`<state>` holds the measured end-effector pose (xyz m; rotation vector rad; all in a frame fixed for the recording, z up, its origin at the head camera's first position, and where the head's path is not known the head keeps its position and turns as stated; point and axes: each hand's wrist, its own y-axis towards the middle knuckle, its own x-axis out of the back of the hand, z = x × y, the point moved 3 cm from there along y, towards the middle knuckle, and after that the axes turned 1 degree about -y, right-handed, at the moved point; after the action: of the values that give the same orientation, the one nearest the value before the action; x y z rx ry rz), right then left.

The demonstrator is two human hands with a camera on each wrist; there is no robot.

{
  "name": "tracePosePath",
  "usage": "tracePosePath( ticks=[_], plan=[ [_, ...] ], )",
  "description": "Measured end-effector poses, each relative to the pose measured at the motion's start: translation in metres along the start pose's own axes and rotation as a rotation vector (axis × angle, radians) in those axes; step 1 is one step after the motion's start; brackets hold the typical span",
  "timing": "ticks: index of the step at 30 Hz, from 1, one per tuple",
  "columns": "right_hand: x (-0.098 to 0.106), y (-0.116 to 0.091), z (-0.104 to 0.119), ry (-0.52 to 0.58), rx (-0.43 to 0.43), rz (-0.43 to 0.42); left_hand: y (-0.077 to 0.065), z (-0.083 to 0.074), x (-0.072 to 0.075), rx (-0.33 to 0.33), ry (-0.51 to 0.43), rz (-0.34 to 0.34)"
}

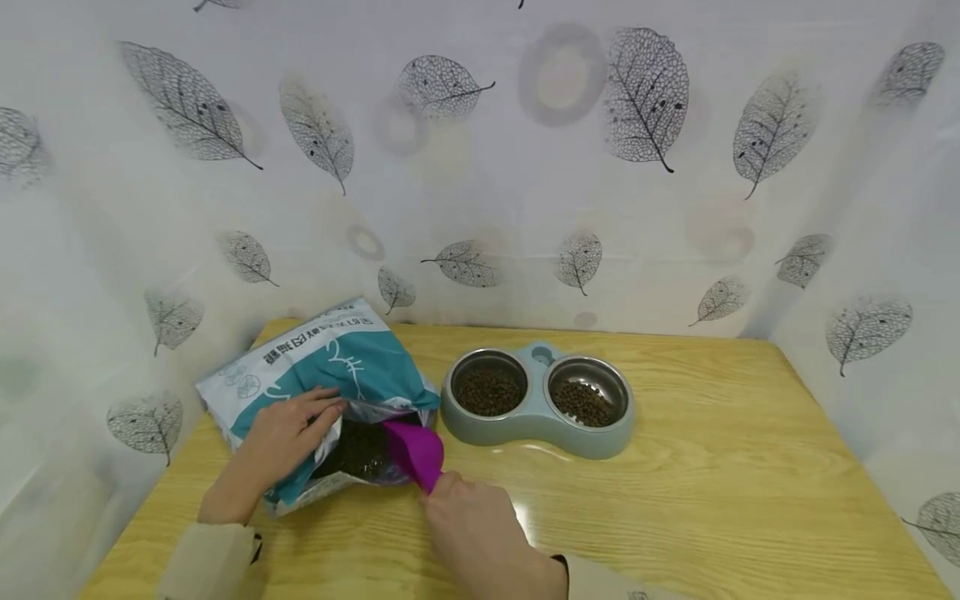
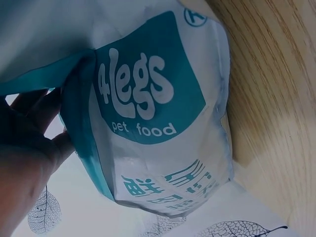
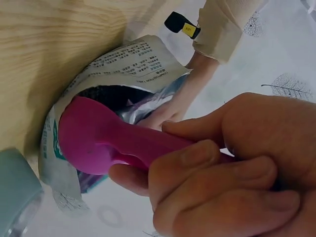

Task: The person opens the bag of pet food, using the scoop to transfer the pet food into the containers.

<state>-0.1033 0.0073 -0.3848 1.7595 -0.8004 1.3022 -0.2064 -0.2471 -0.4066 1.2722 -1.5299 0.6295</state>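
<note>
A teal and white pet food bag [image 1: 371,350] lies on its side, its open mouth facing the right hand. Dark kibble [image 1: 358,450] shows inside. My left hand [image 1: 288,433] grips the upper edge of that mouth; in the left wrist view its fingers [image 2: 47,106] meet the bag's teal fold. With my right hand [image 1: 476,525] I hold a purple scoop [image 1: 417,452] by its handle. The scoop's head is partly inside the bag mouth, and its contents are hidden. The right wrist view shows fingers curled round the scoop's handle [image 3: 148,143].
Right of the bag stands a blue-grey double feeder [image 1: 536,421] with two metal bowls. Brown kibble lies in the left bowl [image 1: 489,392] and the right bowl [image 1: 585,404]. A leaf-printed curtain [image 1: 480,192] borders the wooden table [image 1: 720,467] at the back and sides.
</note>
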Motion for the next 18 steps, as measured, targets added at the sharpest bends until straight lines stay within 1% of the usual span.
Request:
tracePosePath(
  ticks=[1,2,4,5,7,11,13,15,18],
  plan=[
    [0.0,0.002,0.001,0.008,0.013,-0.002,0.0,0.0,0.0,-0.001,0.0,0.0],
    [0.0,0.005,0.0,0.041,0.021,0.011,0.0,0.001,0.0,-0.001,-0.001,-0.002],
    [-0.002,0.012,-0.005,0.131,0.03,0.039,0.0,0.002,0.0,-0.006,-0.001,-0.01],
    [-0.003,0.017,-0.009,0.199,0.035,0.064,0.0,0.002,0.0,-0.01,0.001,-0.016],
    [-0.006,0.025,-0.019,0.371,0.039,0.127,0.0,0.002,0.001,-0.014,0.004,-0.023],
    [-0.013,0.037,-0.039,0.752,-0.039,0.261,0.0,0.002,0.001,-0.019,0.008,-0.025],
    [-0.016,0.039,-0.046,0.879,-0.088,0.324,0.0,0.002,0.001,-0.021,0.004,-0.022],
    [-0.019,0.039,-0.052,0.939,-0.121,0.367,0.0,0.002,0.0,-0.022,0.001,-0.023],
    [-0.022,0.035,-0.06,0.994,-0.154,0.416,0.001,0.001,-0.001,-0.027,-0.003,-0.028]
  ],
)
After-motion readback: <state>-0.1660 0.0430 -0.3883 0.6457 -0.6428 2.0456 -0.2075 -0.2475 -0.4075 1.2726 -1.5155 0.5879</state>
